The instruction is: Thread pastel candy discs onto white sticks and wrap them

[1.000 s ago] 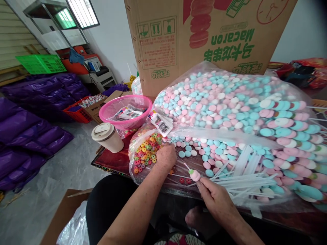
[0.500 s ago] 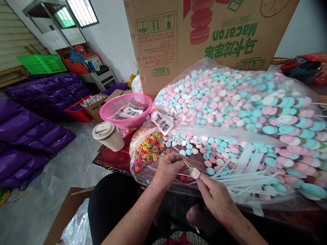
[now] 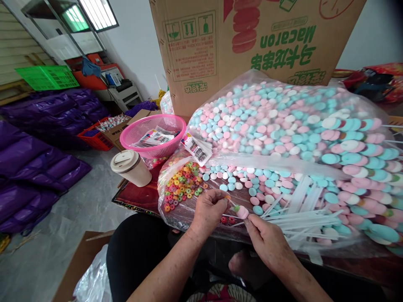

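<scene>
Okay, so the thing to watch is the line of that thin stick between your two hands. Its long axis slants across your view, with the bare end up and to the left, pointing away from you, and the other end down in your right hand. Your right fingers are pinched on it right where the pink piece ends, and a small green piece sits against the pink one on the tip side.

Your left hand is the one nearer the bare end. Its thumb and forefinger are closed on a little orange ring, right at the tip. Honestly, I can't tell whether the stick is through the hole or just beside it, your fingertips cover too much. From those left fingers, the pink piece lies to the right and a bit closer to you.

Two red rings lie on the table near you, just below the stick, and the heap of colored rings is off past your left hand.
</scene>
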{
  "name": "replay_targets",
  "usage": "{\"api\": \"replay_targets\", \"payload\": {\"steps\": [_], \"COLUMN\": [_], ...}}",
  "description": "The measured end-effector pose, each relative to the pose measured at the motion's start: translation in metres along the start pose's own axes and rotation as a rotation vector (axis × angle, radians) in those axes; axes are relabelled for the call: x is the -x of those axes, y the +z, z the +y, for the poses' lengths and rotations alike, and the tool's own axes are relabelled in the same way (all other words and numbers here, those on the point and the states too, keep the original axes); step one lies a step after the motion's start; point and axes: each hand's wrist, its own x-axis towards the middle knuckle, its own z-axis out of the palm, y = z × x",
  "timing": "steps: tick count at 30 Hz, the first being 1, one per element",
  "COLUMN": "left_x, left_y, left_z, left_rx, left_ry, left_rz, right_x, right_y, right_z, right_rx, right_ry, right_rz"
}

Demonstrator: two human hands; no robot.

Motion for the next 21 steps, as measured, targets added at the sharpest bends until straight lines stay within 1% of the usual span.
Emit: {"api": "replay_targets", "payload": {"steps": [3,5,7,9,11,12,13,15,16,18,20,21], "left_x": [0.003,0.007,0.013,0.016,0.013,0.009,0.002,-0.015,-0.024,-0.04,-0.048,-0.049], "left_y": [0.001,0.002,0.005,0.005,0.001,-0.002,-0.005,-0.009,-0.01,-0.009,-0.007,-0.007], "left_z": [-0.006,-0.01,-0.013,-0.014,-0.012,-0.01,-0.008,-0.003,-0.001,-0.001,-0.005,-0.007], "left_rx": [-0.288,-0.443,-0.516,-0.537,-0.525,-0.53,-0.56,-0.713,-0.826,-1.007,-1.08,-1.079], "left_ry": [0.208,0.287,0.32,0.358,0.363,0.346,0.322,0.296,0.303,0.322,0.328,0.328], "left_rz": [0.065,0.072,0.028,-0.049,-0.125,-0.125,-0.099,-0.011,-0.002,-0.051,-0.097,-0.099], "right_x": [0.001,0.0,-0.001,-0.003,-0.005,-0.005,-0.006,-0.007,-0.007,-0.006,-0.005,-0.005], "right_y": [0.0,0.0,0.0,-0.001,-0.004,-0.006,-0.008,-0.011,-0.011,-0.011,-0.011,-0.011], "right_z": [0.001,0.0,-0.003,-0.005,-0.005,-0.004,-0.003,-0.001,0.0,0.0,-0.002,-0.003], "right_rx": [0.055,0.079,0.081,0.049,-0.007,-0.034,-0.055,-0.089,-0.104,-0.129,-0.138,-0.133], "right_ry": [0.019,0.017,0.004,-0.012,-0.018,-0.015,-0.008,0.013,0.02,0.025,0.022,0.02], "right_rz": [-0.004,-0.009,0.001,0.025,0.058,0.076,0.091,0.096,0.088,0.061,0.049,0.054]}}
